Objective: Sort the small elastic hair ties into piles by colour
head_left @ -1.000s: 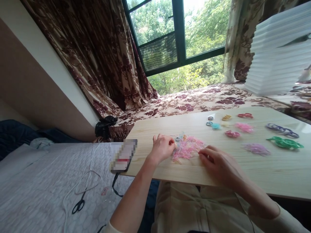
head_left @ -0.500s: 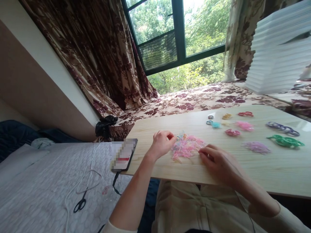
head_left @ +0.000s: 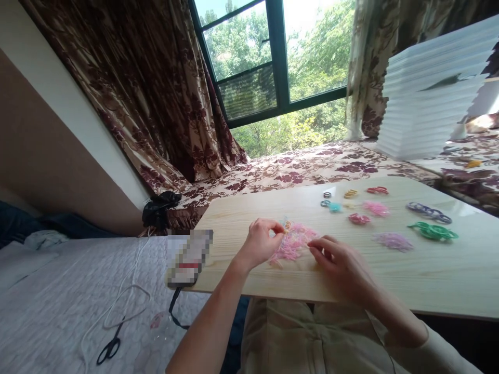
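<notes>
From where I stand, I can't read any words, numbers, brands or signs. The likeliest place for them is the phone-like device (head_left: pixel 191 257) at the left edge of the table (head_left: pixel 224 213), but its face is broken up into coarse blocks; a red band crosses the lower part, and I can't make out any lettering in or around it. On the bed (head_left: pixel 50 301), a small clear wrapper (head_left: pixel 158 321) bears a pinkish-red mark, too small and blurred for me to say whether it is print, a picture or something else.
</notes>
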A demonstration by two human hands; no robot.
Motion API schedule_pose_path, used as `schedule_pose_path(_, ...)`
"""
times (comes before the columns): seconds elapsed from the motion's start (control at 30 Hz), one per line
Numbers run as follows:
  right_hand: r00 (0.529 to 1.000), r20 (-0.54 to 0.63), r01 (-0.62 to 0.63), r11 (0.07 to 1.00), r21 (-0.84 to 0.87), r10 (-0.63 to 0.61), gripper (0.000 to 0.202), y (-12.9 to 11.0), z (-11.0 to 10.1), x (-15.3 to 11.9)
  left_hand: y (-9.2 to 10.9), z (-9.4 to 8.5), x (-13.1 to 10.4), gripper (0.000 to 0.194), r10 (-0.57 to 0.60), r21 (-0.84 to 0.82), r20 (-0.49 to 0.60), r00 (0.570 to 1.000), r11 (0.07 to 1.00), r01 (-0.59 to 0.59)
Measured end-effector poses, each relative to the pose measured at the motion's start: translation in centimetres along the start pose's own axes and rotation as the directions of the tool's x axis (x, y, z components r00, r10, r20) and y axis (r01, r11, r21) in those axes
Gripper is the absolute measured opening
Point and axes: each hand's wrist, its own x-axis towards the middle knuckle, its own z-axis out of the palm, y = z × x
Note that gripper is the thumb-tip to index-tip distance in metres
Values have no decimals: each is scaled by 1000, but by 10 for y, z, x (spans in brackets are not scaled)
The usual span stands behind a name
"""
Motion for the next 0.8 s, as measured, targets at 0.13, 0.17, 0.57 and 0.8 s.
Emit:
schedule_pose_path(0.13,998,-60,-19,989,143,27,32,5,0,5,12,9,-4,14,57,-99,49,997,994,-52)
schedule_pose_path(0.17,998,-62,-16,988,152,25,33,5,0,6,14,11,-5,14,57,-124,60,997,991,-49)
schedule_pose_path(0.57,993,-111,52,976,209,-29,32,-16,-12,9,26,13,-6,13,91,-161,33,995,983,-85)
schedule_pose_path(0.8,995,-70,62,995,-84,-68,37,24,-84,7,-35,5,-12,15,26,133,-240,970,991,6)
